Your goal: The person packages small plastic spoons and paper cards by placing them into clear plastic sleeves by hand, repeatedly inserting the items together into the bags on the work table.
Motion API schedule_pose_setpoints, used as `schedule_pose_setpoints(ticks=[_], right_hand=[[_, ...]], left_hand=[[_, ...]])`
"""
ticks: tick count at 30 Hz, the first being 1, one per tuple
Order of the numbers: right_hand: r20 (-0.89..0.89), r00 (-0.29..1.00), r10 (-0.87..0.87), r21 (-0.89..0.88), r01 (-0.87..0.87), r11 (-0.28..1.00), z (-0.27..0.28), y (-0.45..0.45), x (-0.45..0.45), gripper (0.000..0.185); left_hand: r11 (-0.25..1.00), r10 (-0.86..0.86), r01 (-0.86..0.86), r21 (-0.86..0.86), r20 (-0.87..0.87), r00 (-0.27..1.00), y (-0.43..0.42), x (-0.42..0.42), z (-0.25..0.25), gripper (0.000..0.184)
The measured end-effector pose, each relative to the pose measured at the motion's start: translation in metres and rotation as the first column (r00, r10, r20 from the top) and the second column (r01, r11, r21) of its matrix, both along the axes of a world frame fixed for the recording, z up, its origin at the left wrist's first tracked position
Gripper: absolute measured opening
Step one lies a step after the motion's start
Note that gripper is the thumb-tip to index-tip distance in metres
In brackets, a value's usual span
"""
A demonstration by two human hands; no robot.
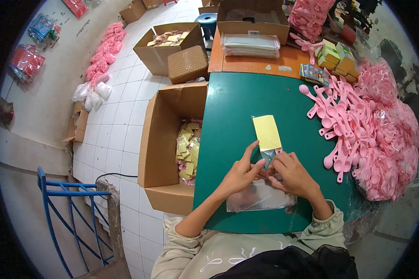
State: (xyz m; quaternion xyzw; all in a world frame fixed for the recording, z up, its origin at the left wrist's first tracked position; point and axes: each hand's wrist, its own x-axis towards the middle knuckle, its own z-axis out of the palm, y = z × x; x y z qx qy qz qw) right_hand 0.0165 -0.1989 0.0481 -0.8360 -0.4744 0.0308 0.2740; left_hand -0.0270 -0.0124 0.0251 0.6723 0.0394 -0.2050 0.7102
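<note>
A yellow card [267, 132] in a clear plastic bag lies on the green table [233, 102]. Both hands are at the near end of this bag, where a bit of pink shows. My left hand [239, 174] has its index finger stretched along the bag's left edge and its thumb near the right hand. My right hand [291, 174] has its fingers bent together at the bag's lower end; its fingertips partly hide what they grip. Under and in front of the hands lies a stack of clear plastic bags [260, 197].
Loose pink spoons [342, 116] and bagged ones [386, 144] cover the table's right side. An open carton [160, 135] of packed yellow-card bags stands at left. Behind are an orange table [242, 65], plastic sleeves [250, 45] and yellow boxes [330, 56].
</note>
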Motion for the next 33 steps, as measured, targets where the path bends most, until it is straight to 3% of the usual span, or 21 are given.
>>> schedule_pose_setpoints(ticks=[8, 14, 17, 23, 26, 28, 31, 32, 33], right_hand=[[0.054, 0.997, 0.051, -0.045, -0.049, 0.998, -0.008, 0.001, -0.003, 0.022], [0.17, 0.981, 0.092, 0.008, -0.094, 0.996, -0.008, 0.009, -0.009, 0.021], [0.12, 0.988, 0.1, 0.02, -0.103, 0.994, -0.011, 0.011, -0.013, 0.021], [-0.059, 0.994, 0.091, 0.139, -0.082, 0.987, -0.002, -0.002, -0.012, 0.023], [-0.2, 0.979, 0.033, 0.204, 0.008, 0.979, 0.021, -0.023, -0.011, 0.019], [-0.293, 0.953, -0.077, 0.291, 0.165, 0.942, 0.031, -0.051, -0.006, 0.018], [-0.576, 0.74, -0.346, 0.31, 0.59, 0.745, 0.071, -0.123, -0.017, 0.019], [-0.363, 0.869, -0.337, 0.432, 0.478, 0.765, 0.086, -0.16, -0.025, 0.02], [-0.27, 0.866, -0.422, 0.484, 0.501, 0.718, 0.101, -0.195, -0.034, 0.021]], left_hand=[[0.991, 0.043, -0.047, -0.124, -0.034, 0.999, 0.003, -0.002, -0.004, 0.06], [0.998, -0.009, 0.009, 0.063, -0.008, 1.0, 0.002, 0.002, 0.002, 0.054], [0.989, -0.024, 0.01, 0.144, 0.096, 0.995, 0.002, 0.001, 0.0, 0.057], [0.994, -0.03, 0.02, 0.108, 0.094, 0.995, 0.004, 0.0, 0.0, 0.056], [0.997, 0.048, -0.046, -0.068, 0.042, 0.998, 0.008, 0.002, -0.005, 0.051], [0.994, -0.012, 0.016, -0.105, 0.04, 0.999, 0.011, 0.002, -0.007, 0.047], [0.995, -0.067, 0.069, -0.068, 0.027, 0.997, 0.012, 0.002, -0.011, 0.043], [0.996, -0.074, 0.075, -0.041, 0.024, 0.997, 0.013, 0.003, -0.011, 0.041], [0.997, -0.072, 0.072, 0.001, 0.041, 0.997, 0.013, 0.003, -0.003, 0.036]])
